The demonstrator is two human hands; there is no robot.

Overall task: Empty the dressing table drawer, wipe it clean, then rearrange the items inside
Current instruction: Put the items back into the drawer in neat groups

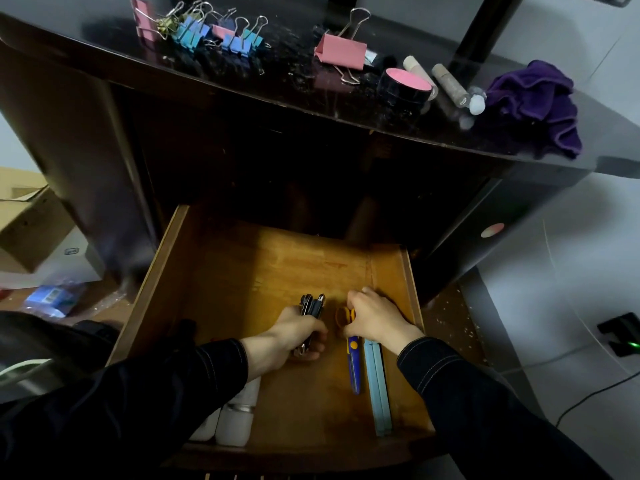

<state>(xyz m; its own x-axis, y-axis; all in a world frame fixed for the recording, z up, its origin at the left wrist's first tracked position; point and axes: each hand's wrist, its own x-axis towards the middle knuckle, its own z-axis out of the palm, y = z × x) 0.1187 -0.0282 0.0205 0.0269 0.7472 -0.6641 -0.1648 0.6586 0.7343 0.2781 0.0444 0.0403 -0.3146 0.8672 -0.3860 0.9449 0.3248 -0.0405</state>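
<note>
The wooden drawer [242, 271] stands pulled out below the dark dressing table top [294, 81]. Inside it, my left hand [298, 336] grips a bundle of dark pens [311, 306], tips pointing away from me. My right hand [375, 318] holds the yellow handles of blue scissors [354, 365], which lie on the drawer floor. A light blue flat case [379, 386] lies just right of the scissors. White bottles [239, 417] lie at the drawer's front left, partly hidden under my left sleeve.
On the table top lie several coloured binder clips [207, 31], a big pink binder clip [341, 50], a black jar with pink lid [408, 83], two beige tubes [450, 84] and a purple cloth [536, 102]. Cardboard boxes [24, 216] stand at the left; cables [588, 393] run at the right.
</note>
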